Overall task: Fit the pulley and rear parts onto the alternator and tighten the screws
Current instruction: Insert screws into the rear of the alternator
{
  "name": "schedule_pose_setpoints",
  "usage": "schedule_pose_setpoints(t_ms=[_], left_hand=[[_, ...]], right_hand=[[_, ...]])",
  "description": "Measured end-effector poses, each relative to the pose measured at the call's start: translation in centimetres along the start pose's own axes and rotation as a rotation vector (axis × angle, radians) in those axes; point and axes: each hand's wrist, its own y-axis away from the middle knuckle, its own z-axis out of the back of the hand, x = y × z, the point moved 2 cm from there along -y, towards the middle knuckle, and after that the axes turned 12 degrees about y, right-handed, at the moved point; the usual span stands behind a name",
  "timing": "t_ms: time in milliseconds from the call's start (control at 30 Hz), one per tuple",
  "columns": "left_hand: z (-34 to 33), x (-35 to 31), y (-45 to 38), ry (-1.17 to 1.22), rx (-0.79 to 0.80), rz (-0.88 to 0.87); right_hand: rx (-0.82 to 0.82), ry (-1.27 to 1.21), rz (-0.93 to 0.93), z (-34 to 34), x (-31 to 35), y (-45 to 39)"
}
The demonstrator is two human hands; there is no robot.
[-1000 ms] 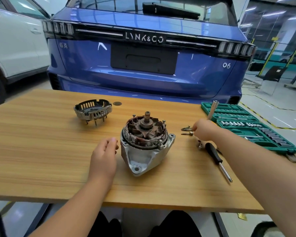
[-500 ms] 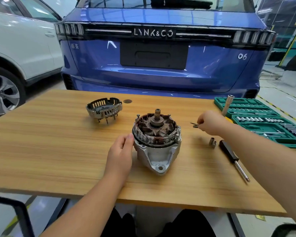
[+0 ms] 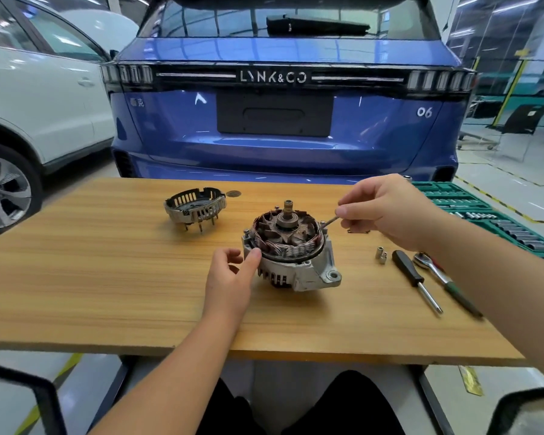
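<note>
The alternator (image 3: pixel 291 252) stands mid-table with its copper windings and rotor shaft facing up, silver housing below. My left hand (image 3: pixel 231 276) grips the housing's left rim with thumb and fingers. My right hand (image 3: pixel 387 208) hovers at the alternator's right, pinching a long thin screw (image 3: pixel 329 221) whose tip points down at the housing's right edge. The slotted rear cover (image 3: pixel 196 207) rests apart on the table, behind and to the left, studs pointing down.
On the wooden table (image 3: pixel 107 277) to the right lie a small socket (image 3: pixel 380 255), a black-handled screwdriver (image 3: pixel 413 279) and a ratchet (image 3: pixel 443 277). A green socket case (image 3: pixel 496 218) sits at the right edge. A blue car (image 3: pixel 280 120) stands just beyond the table.
My right hand lifted a screw from the table's right side and carried it left to the alternator's edge. My left hand closed onto the housing, which has turned a little.
</note>
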Motion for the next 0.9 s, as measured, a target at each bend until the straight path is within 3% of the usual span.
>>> schedule_pose_setpoints(t_ms=[300,500,633,900], left_hand=[[0.0,-0.1,0.1,0.004,0.042,-0.001],[0.0,0.0,0.0,-0.001,0.051,0.012],[0.0,0.2,-0.2,-0.007,0.053,0.008],[0.0,0.3,-0.3,-0.008,0.054,0.001]], right_hand=[[0.129,-0.044,-0.027,-1.8,1.2,2.4],[0.062,0.23,-0.045,-3.0,1.4,2.2],[0.057,0.356,0.054,-3.6,2.3,2.5],[0.061,0.855,0.274,-4.7,4.1,3.1]])
